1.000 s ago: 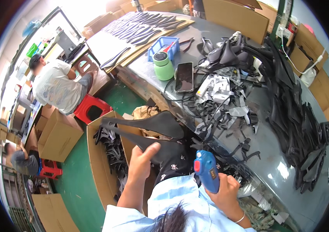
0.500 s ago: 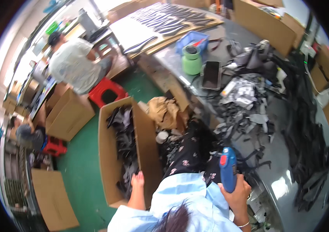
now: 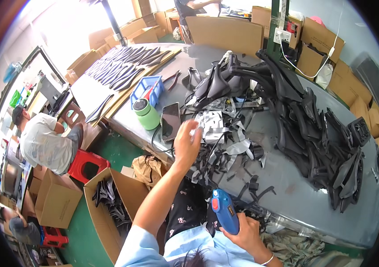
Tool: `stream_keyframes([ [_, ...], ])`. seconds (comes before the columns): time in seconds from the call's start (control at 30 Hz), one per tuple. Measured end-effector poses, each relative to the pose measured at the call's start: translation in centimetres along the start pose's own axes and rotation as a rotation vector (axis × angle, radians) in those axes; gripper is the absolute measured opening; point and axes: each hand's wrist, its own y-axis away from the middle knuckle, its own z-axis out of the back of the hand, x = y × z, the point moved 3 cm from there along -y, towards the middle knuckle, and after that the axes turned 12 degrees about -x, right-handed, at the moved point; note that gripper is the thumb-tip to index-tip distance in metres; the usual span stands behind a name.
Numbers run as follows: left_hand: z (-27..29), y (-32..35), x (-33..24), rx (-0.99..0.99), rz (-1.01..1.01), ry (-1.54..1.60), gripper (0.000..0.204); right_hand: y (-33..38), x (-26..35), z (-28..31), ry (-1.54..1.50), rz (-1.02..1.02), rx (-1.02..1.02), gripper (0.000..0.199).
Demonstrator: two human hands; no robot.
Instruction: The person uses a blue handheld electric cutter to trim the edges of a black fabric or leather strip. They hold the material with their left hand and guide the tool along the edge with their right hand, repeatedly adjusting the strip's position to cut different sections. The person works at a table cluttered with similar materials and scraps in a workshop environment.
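My right hand (image 3: 247, 232) is wrapped round a blue handheld power tool (image 3: 226, 213) with a red button, held over my lap at the table's near edge. Reaching out over the table, my left hand (image 3: 186, 146) has its fingers partly apart, and I see nothing held in it. It is nearest to a heap of white and grey scraps (image 3: 211, 127) and a dark phone (image 3: 170, 121). Black strip offcuts (image 3: 254, 189) lie between the tool and the heap. Curved black plastic parts (image 3: 294, 129) are piled along the right side of the table.
On the grey table (image 3: 283, 202) stand a green bottle (image 3: 146, 115) and a blue basket (image 3: 153, 89), with pliers (image 3: 171, 80) nearby. Dark curved pieces (image 3: 122, 66) cover a board farther left. A cardboard box (image 3: 131, 189) holds black parts. One person (image 3: 47, 140) sits at left.
My left hand has gone from beside the cardboard box up over the table. The view has swung toward the right and the table; my right hand still holds the blue tool.
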Motion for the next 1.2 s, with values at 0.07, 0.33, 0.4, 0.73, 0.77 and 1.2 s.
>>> stream_keyframes([
  [0.07,-4.1,-3.2,-0.6,0.023,-0.223,-0.209,0.040,-0.3,-0.5,0.4,-0.004,-0.019,-0.019,0.049],
  [0.33,-12.1,-8.6,6.2,0.025,-0.395,-0.636,0.028,0.1,-3.2,0.7,-0.036,-0.095,-0.068,0.046],
  [0.4,-10.9,-10.2,5.6,-0.117,-0.422,-0.532,0.022,0.4,-3.7,0.6,-0.018,-0.150,-0.050,0.052],
  [0.73,5.9,-8.0,-7.4,-0.089,0.226,0.347,0.022,-0.7,-3.3,2.8,-0.087,-0.331,-0.213,0.049],
  [0.77,6.6,-6.9,-7.9,0.068,0.369,0.410,0.021,-1.0,-3.3,3.4,-0.078,-0.328,-0.294,0.050],
  [1.2,6.6,8.7,-8.0,1.073,0.927,0.649,0.028,-4.1,0.6,5.4,-0.270,-0.238,-0.333,0.045],
])
